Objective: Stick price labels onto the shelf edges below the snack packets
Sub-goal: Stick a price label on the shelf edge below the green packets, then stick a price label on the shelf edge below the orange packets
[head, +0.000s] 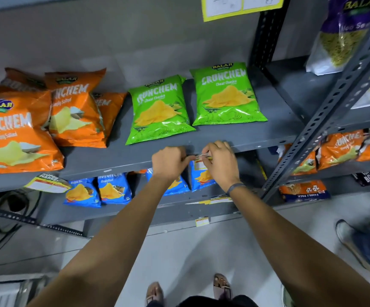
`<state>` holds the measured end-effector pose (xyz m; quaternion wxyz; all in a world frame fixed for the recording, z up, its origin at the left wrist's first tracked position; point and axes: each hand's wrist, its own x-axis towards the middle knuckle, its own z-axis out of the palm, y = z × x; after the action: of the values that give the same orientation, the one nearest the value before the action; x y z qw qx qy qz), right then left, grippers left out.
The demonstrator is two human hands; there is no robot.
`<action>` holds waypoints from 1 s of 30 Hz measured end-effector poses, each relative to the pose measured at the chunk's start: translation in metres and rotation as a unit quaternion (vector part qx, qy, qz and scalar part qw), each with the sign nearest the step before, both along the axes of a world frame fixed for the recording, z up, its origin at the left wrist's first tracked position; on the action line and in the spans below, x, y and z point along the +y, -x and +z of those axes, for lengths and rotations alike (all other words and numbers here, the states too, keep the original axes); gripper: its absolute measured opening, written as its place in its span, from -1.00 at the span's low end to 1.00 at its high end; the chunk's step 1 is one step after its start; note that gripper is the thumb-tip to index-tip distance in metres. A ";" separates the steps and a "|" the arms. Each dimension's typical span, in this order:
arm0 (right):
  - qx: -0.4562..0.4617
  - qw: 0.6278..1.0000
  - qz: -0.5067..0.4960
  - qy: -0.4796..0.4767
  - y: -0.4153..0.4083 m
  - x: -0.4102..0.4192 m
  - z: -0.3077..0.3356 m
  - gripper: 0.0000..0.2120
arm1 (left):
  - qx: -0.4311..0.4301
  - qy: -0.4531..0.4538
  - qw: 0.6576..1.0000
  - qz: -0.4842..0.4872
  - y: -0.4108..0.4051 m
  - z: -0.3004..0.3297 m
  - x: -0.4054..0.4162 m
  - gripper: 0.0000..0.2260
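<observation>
Two green Crunchem packets [160, 109] [226, 94] lie flat on the grey metal shelf [122, 156]. Just below them, at the shelf's front edge, both my hands pinch one small yellow and white price label [200, 160]. My left hand [169, 161] holds its left end and my right hand [220, 161] holds its right end, fingers closed. The label sits against the edge, mostly hidden by my fingers. Another price label [47, 184] hangs from the same edge below the orange packets [15, 134].
Blue snack packets [97, 190] fill the shelf below, which carries its own labels [218, 199]. A lower edge bears a small label [202, 222]. A perforated steel upright [325, 120] stands at the right. Another person's shoe [352, 242] is on the floor, right.
</observation>
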<state>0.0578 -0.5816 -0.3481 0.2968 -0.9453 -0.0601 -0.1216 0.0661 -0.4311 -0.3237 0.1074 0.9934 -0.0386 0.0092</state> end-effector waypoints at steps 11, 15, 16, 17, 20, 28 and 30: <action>0.225 0.943 0.057 -0.239 0.031 0.279 -0.048 -0.81 | -0.181 -0.084 0.978 0.057 0.057 0.012 0.308 -0.85; 0.305 0.897 0.074 -0.310 0.031 0.365 -0.059 -0.65 | -0.129 -0.078 0.987 0.050 0.056 0.010 0.371 -0.74; 0.311 0.885 0.074 -0.338 0.029 0.378 -0.061 -0.68 | -0.106 -0.072 0.991 0.029 0.053 0.010 0.378 -0.72; 0.311 0.877 0.075 -0.357 0.027 0.389 -0.061 -0.75 | -0.085 -0.062 0.994 0.008 0.049 0.010 0.383 -0.70; 0.302 0.867 0.032 -0.395 0.025 0.405 -0.056 -0.84 | -0.027 -0.012 0.999 -0.034 0.039 0.009 0.388 -0.71; 0.272 0.859 -0.030 -0.432 0.028 0.405 -0.053 -0.77 | 0.061 0.018 0.998 0.004 0.023 -0.003 0.383 -0.74; 0.255 0.873 -0.032 -0.415 0.027 0.401 -0.054 -0.70 | 0.075 0.041 0.996 0.006 0.022 -0.004 0.386 -0.75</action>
<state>0.0305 -0.1807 -0.4021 0.6629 -0.7346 0.1039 0.1005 0.0437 -0.0449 -0.3275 0.1502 0.9864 -0.0237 -0.0628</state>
